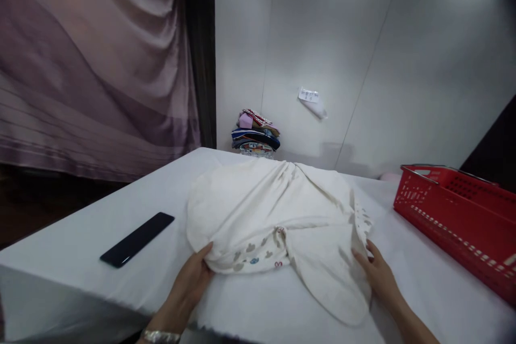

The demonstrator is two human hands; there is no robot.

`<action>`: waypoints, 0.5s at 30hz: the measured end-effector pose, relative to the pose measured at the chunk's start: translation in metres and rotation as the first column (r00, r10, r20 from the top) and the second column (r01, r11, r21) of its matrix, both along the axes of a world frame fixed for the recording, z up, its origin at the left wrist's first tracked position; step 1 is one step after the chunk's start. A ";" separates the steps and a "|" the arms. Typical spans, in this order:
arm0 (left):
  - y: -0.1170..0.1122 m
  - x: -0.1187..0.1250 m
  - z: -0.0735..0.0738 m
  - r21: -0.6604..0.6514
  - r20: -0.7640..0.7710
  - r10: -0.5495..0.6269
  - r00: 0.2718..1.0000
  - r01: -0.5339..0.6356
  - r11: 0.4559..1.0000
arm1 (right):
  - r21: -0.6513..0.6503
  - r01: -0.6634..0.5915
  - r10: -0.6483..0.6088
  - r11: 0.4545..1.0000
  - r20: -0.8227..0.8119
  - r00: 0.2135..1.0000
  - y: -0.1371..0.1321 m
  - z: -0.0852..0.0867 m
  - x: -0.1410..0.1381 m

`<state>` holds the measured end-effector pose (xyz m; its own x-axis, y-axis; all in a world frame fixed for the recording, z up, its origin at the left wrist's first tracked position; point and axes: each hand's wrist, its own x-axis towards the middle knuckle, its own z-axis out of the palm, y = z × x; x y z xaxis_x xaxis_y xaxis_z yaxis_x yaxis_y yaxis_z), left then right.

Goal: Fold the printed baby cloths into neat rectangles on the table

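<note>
A cream-white cloth piece (258, 199), looking like a baby's wrap or garment, lies spread and creased over the white table. Part of its edge is turned over, showing a print of small grey, blue and red figures. At its near left edge, my left hand (195, 277) pinches the fabric between thumb and fingers. My right hand (377, 269) grips the right edge, thumb on the near side and fingers behind. Between the hands, a loose rounded flap hangs toward the table's front. The fingers under the cloth are partly hidden.
Left of the cloth, a dark flat phone-like slab (137, 239) lies on the white table (80, 247). A red plastic basket (455, 215) stands at the right. Folded clothes (256, 131) are stacked at the back, before a white wall (306, 37). A pinkish curtain (92, 64) hangs on the left.
</note>
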<state>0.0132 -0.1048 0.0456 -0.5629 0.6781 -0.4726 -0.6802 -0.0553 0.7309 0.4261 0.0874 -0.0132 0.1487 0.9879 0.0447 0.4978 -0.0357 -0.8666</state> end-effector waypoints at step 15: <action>0.034 -0.030 0.032 0.210 -0.033 0.212 0.977 -0.201 0.957 | 0.068 0.174 -0.082 0.982 -0.683 0.725 0.038 0.082 0.129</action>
<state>-0.0168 -0.0710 0.0774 -0.7219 0.6232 -0.3007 -0.5975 -0.3423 0.7252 0.5548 0.1250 0.0690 0.3099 0.9508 -0.0021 -0.2220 0.0702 -0.9725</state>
